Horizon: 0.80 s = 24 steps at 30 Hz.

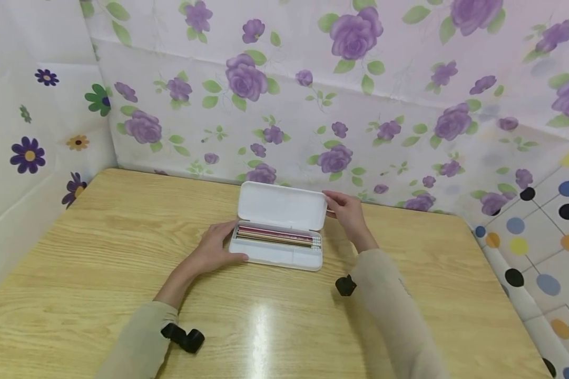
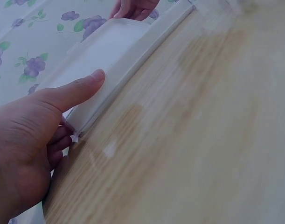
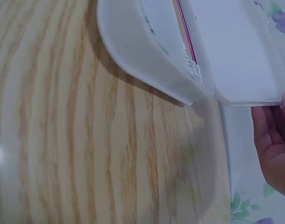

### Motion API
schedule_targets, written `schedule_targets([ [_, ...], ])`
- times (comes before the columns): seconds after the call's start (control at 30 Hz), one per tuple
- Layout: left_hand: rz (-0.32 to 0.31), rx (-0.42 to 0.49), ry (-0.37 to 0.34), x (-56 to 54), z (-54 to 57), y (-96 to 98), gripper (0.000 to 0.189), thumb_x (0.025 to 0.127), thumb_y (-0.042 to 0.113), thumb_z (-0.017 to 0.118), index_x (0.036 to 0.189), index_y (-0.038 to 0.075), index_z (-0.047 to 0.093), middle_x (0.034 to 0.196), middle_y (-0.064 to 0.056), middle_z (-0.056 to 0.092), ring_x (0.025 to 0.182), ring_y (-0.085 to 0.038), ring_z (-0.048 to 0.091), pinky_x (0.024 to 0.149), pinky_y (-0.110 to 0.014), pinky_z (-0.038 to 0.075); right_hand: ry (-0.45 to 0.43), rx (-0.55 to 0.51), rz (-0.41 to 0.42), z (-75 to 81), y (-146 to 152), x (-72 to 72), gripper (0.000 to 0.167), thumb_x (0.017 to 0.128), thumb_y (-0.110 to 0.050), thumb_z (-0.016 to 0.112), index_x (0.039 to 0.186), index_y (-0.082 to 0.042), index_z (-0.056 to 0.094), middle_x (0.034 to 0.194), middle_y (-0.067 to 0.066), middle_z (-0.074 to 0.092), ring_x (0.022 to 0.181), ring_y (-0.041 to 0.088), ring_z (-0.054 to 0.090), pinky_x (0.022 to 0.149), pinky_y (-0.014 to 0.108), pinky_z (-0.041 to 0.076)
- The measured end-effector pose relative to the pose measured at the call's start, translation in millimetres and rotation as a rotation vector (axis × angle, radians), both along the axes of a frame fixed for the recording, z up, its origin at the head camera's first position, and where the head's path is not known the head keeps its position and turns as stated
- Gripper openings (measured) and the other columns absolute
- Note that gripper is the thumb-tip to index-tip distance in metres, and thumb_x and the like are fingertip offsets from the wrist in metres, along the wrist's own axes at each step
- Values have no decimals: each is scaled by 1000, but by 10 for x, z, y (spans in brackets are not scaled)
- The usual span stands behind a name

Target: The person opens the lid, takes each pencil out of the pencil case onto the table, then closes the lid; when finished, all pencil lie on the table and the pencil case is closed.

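A white pencil case (image 1: pixel 270 256) lies on the wooden table with its lid (image 1: pixel 282 204) raised toward the back. Several pencils (image 1: pixel 277 236), pink, red, gold and dark, lie side by side in it, their white ends to the right. My left hand (image 1: pixel 214 247) grips the case's left end. In the left wrist view the thumb (image 2: pixel 84 88) presses its front wall while the fingers go around the end. At the lid's right edge, my right hand (image 1: pixel 347 213) holds it between thumb and fingers. In the right wrist view this hand (image 3: pixel 275 144) is partly cut off.
The wooden table (image 1: pixel 123 247) stretches around the case. Right behind it hangs a floral sheet (image 1: pixel 294 126), close to the raised lid. Patterned sheets also stand at the left and right sides. Black camera mounts (image 1: pixel 185 338) sit at both wrists.
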<state>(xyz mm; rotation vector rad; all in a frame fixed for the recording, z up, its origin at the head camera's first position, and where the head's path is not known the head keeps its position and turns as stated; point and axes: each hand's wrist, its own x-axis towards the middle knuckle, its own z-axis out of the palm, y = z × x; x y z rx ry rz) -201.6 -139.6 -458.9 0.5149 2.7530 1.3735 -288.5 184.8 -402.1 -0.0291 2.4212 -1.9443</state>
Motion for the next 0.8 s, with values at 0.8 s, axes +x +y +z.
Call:
schedule_targets([
  [0.8, -5, -4, -5, 17, 11, -13, 92, 73, 33, 84, 147, 4, 39, 147, -20, 40, 131, -43, 31, 105, -60, 19, 77, 289, -6, -155, -60, -104, 28, 98, -2, 54, 124, 6, 62, 104, 23, 65, 86, 30, 66, 77, 42, 56],
])
